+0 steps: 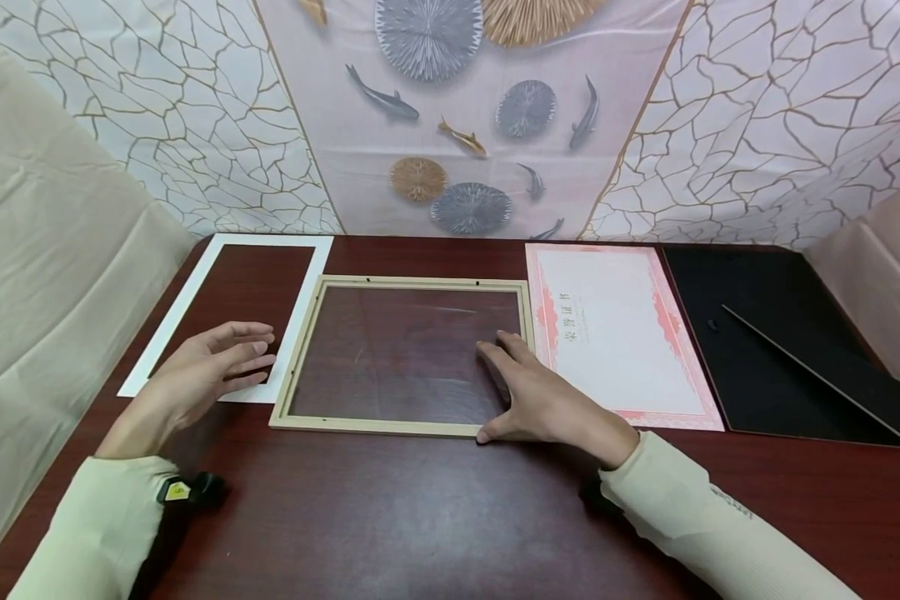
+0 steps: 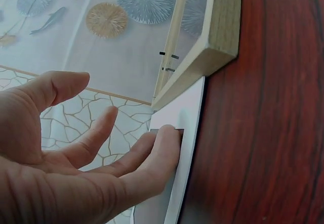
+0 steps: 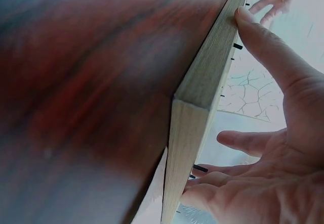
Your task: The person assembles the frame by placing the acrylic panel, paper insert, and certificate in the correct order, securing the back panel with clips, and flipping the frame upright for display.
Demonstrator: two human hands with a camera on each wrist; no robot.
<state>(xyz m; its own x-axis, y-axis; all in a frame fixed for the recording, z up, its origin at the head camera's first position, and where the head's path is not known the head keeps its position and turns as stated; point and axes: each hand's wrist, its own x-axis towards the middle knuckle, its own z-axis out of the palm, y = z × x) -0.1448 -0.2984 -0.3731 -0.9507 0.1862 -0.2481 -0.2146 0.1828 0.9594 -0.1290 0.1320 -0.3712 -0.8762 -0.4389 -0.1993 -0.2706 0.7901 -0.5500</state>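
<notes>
A light wooden picture frame (image 1: 390,426) lies in the middle of the table, small black tabs along its rails and a clear sheet (image 1: 397,358) inside. My right hand (image 1: 551,400) spreads round its near right corner. In the right wrist view the thumb (image 3: 260,39) touches the near rail, while lower fingers (image 3: 207,191) are at the right rail. To the left, my left hand (image 1: 202,371) hovers with loosely bent fingers over a white mat board (image 1: 313,287) with a rectangular opening. The left wrist view shows nothing in that hand's grasp.
Right of the frame lies a pink-bordered certificate (image 1: 615,333). Beyond it is a black backing board (image 1: 765,308) with its stand leg (image 1: 832,375) raised at a slant. A patterned cloth (image 1: 465,125) hangs along the table's back edge, and pale cloth borders both sides.
</notes>
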